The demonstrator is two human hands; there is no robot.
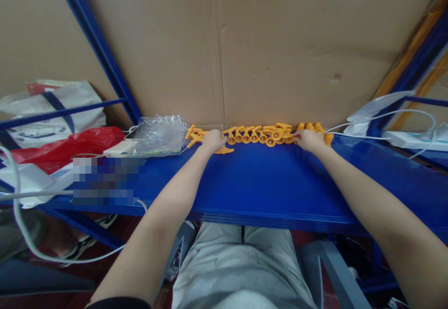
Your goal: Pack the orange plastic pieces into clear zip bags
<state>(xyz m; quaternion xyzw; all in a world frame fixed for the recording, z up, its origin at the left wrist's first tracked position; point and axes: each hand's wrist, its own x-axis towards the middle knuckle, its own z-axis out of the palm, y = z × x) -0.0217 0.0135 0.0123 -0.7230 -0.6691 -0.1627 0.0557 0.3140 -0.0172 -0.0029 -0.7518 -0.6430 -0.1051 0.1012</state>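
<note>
A row of orange plastic pieces [255,136], each with a round cup-like end and a narrow stem, lies along the back of the blue table [259,183]. At the row's left end my left hand [213,140] is closed, with a bit of orange plastic at its fingertips. One loose orange piece [224,150] lies just in front of it, and a small heap of orange pieces [194,134] is to its left. My right hand [311,140] is closed at the right part of the row, its fingers pinching at an orange piece. More orange pieces [311,126] stand behind that hand.
Clear plastic packaging [161,134] lies left of the heap. Further left are a red plastic bag [73,146], a cloth bag [70,108] and a white cable [21,225]. A cardboard sheet [266,47] walls off the back. Blue posts [100,43] frame the bench.
</note>
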